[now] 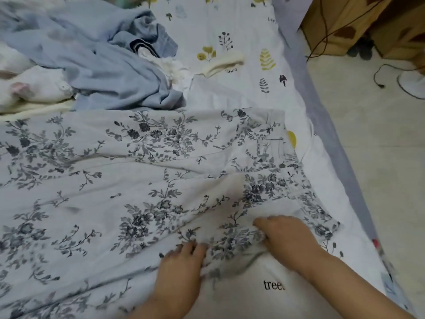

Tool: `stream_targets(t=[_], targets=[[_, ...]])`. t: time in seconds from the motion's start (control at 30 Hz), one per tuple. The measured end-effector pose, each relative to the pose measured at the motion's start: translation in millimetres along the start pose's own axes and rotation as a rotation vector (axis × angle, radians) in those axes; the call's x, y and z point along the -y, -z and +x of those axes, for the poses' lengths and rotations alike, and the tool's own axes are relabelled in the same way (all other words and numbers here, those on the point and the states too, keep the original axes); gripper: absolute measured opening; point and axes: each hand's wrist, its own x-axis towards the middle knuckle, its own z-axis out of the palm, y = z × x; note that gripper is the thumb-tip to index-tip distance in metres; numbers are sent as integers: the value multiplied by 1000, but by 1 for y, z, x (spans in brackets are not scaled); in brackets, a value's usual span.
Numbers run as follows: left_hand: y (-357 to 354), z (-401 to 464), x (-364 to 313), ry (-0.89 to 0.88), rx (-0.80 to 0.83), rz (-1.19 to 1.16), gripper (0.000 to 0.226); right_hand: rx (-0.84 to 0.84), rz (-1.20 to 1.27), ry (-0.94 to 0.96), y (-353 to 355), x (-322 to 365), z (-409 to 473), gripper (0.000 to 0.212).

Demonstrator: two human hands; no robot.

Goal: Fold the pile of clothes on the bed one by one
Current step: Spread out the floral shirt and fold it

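A large pale blue garment with a dark grey floral print [128, 171] lies spread flat across the bed. Its near right edge is bunched into folds. My left hand [179, 265] grips that bunched edge with curled fingers. My right hand [285, 238] lies just to the right, its fingers curled into the same gathered fabric. Behind the floral garment a heap of plain blue clothes [96, 58] and white pieces [34, 86] sits at the back left.
The bed sheet [253, 38] is white with printed leaves, mushrooms and the word "trees". A cream folded item [225, 63] lies on it at the back. The bed's right edge [326, 134] borders a tiled floor with black cables [322, 31] and wooden furniture [358, 21].
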Motion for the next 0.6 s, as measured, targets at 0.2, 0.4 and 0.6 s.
stream_targets(t=[0.2,0.4,0.6], targets=[[101,11,47,49,-205,-297,14,-138,-26,-15,40,-18,23,25],[132,37,94,132,-281,-280,15,-79,-145,-307,70,-52,41,24],[140,44,134,90,-187,-342,34,-96,-2,-459,114,-78,76,26]])
